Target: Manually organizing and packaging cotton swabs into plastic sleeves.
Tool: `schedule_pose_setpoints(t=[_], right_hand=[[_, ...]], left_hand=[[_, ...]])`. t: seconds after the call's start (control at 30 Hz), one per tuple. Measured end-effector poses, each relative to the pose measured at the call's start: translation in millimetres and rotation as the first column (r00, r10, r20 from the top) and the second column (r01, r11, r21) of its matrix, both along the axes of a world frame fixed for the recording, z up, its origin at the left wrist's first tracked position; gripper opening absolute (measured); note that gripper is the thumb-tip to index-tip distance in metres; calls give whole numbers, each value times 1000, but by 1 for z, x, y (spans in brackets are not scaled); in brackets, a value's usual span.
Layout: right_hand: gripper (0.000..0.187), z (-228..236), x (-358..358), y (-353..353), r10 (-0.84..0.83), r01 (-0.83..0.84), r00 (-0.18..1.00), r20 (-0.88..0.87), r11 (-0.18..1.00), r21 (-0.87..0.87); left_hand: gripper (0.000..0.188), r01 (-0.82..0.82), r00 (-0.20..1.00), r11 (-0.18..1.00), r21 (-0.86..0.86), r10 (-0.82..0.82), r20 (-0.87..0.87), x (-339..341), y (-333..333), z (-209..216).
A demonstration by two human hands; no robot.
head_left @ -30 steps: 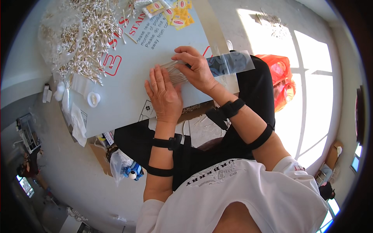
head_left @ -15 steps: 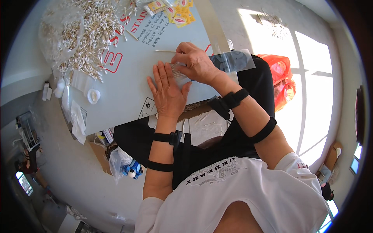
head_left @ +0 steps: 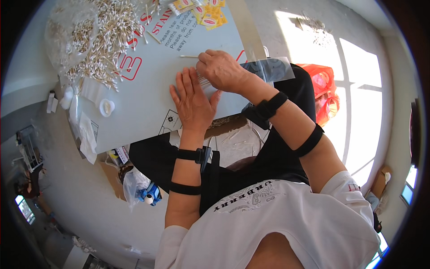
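On the far left of the tabletop [head_left: 139,103], a clear plastic bag [head_left: 74,40] lay against a heap of loose cotton swabs [head_left: 114,40]. Nearer, a small round white container [head_left: 106,107] sat by the left edge, where a crumpled white sheet [head_left: 88,134] hung over. Toward the middle, the left hand [head_left: 193,101] lay palm down, its grip unclenched and fingers extended, beside a bundle of swabs [head_left: 204,83] partly hidden between the hands. A single swab [head_left: 189,56] reached left from the fingertips of the right hand [head_left: 221,71], which curled over the bundle; I could not tell whether its grip was closed on anything. Yellow packets [head_left: 210,17] lay beyond. Rightward, a clear film strip [head_left: 268,69] overhung the right edge, and a red bag [head_left: 323,94] stood farther right.
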State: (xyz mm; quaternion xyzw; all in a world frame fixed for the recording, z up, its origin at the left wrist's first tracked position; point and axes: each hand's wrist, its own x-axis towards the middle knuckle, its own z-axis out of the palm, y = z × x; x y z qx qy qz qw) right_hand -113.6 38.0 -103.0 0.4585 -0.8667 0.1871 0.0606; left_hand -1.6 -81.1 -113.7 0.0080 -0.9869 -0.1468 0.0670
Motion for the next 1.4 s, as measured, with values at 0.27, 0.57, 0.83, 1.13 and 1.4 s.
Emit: schedule_pose_setpoints(t=[0.27, 0.57, 0.83, 1.13, 1.4], right_hand=[[17, 0, 13, -3, -309, 319, 925, 222, 948, -10], [23, 11, -11, 2, -214, 168, 960, 181, 955, 243], [12, -4, -12, 0, -175, 252, 961, 213, 870, -423], [23, -10, 19, 5, 9, 517, 744, 668, 626, -584], [25, -19, 48, -6, -15, 642, 723, 690, 383, -664]], left_hand=[[90, -8, 1000, 1000, -16, 8, -14, -4, -1, -2], [87, -5, 1000, 999, -50, 4, -19, -5, -3, 0], [82, 61, 998, 998, 11, -61, 3, -8, -4, -2], [56, 9, 949, 762, 648, 198, -246, -25, -20, -7], [48, 83, 943, 512, 855, 238, -234, -39, 13, -12]])
